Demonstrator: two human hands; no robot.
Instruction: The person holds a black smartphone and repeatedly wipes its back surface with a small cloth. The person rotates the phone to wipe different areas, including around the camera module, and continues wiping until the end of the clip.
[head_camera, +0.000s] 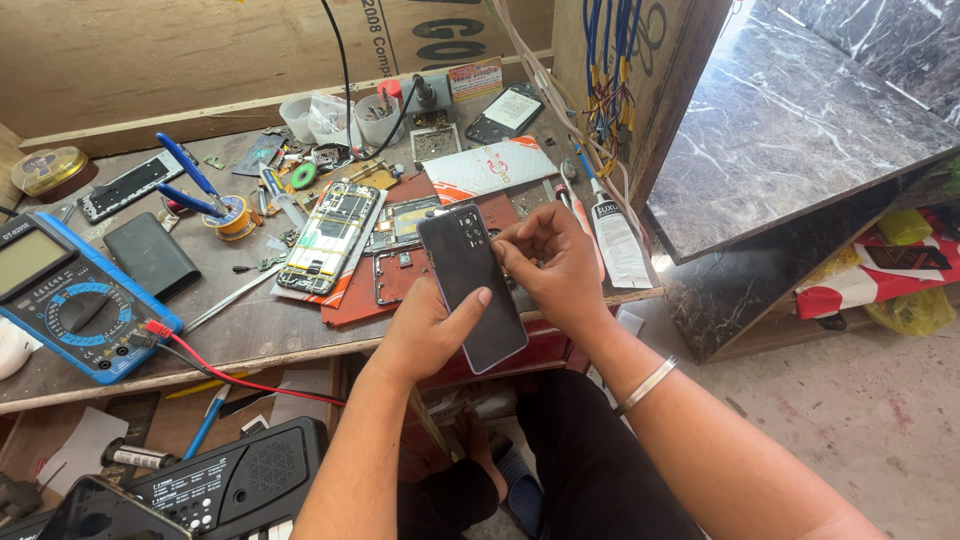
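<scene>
My left hand (428, 330) grips a dark smartphone (470, 285) from below, back side up, with the thumb across its lower part. My right hand (550, 260) rests on the phone's right edge near the camera cluster, its fingertips pinching there. The phone is tilted above the front edge of the wooden workbench (250, 330). Just left of it lies an opened phone with bare circuit boards (330, 238) and a phone frame on a red mat (400, 262).
A blue multimeter (70, 295) with red and black leads lies at the left. Blue pliers (190, 180), a solder spool (235, 218), plastic cups (335, 118) and a glue tube (615, 235) crowd the bench. A marble-patterned table (790, 130) stands at the right. A black keyboard-like device (230, 485) sits below.
</scene>
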